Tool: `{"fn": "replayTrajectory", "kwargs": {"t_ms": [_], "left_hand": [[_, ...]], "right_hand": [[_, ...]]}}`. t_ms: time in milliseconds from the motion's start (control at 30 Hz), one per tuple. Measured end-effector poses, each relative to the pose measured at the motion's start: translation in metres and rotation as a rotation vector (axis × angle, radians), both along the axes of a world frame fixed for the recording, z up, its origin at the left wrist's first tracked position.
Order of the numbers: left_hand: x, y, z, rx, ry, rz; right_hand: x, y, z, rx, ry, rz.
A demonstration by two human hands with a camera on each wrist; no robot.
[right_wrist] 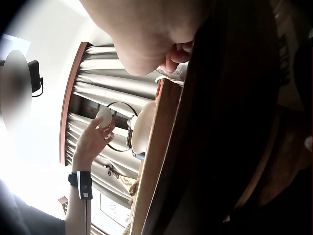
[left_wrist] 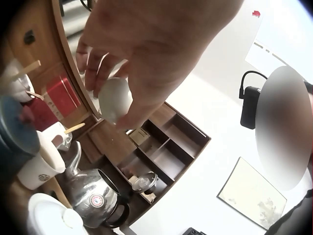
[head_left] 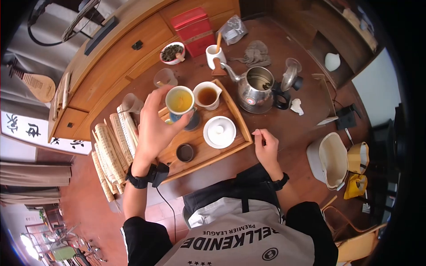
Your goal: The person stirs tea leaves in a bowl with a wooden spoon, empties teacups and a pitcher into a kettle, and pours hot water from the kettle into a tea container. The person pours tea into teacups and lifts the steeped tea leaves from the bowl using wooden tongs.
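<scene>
My left hand holds a small white cup of yellow liquid above the wooden tray, thumb and fingers around its sides. In the left wrist view the same cup sits between thumb and fingers. Below it on the tray are a blue vessel, a white pitcher of brown liquid, a white lidded bowl and a dark cup. My right hand rests at the table edge, right of the tray, fingers curled, holding nothing visible.
A steel kettle stands right of the tray, its lid beside it. Bamboo scrolls lie at the left, near two clear glasses. Behind are a bowl of leaves, a red box and a white tool holder.
</scene>
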State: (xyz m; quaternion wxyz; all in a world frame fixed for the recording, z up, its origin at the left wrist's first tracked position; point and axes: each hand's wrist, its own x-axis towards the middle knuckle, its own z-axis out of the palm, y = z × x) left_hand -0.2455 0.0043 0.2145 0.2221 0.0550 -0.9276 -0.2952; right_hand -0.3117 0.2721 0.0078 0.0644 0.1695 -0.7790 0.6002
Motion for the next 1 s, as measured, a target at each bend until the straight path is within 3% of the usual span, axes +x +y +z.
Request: {"fn": "replayTrajectory", "kwargs": {"t_ms": [500, 567, 767, 1000], "left_hand": [[-0.114, 0.032, -0.009, -0.067, -0.047, -0.240], [-0.128, 0.036, -0.013, -0.218, 0.004, -0.279], [-0.161, 0.054, -0.030, -0.380, 0.008, -0.331], [-0.174, 0.078, -0.023, -0.963, 0.273, -0.443]], "right_hand": [[0.000, 0.001, 0.003, -0.054, 0.038, 0.011], [0.000, 0.000, 0.003, -0.059, 0.041, -0.002], [0.001, 0.000, 0.003, -0.060, 0.013, 0.012], [0.000, 0.000, 0.004, -0.055, 0.020, 0.009]]}}
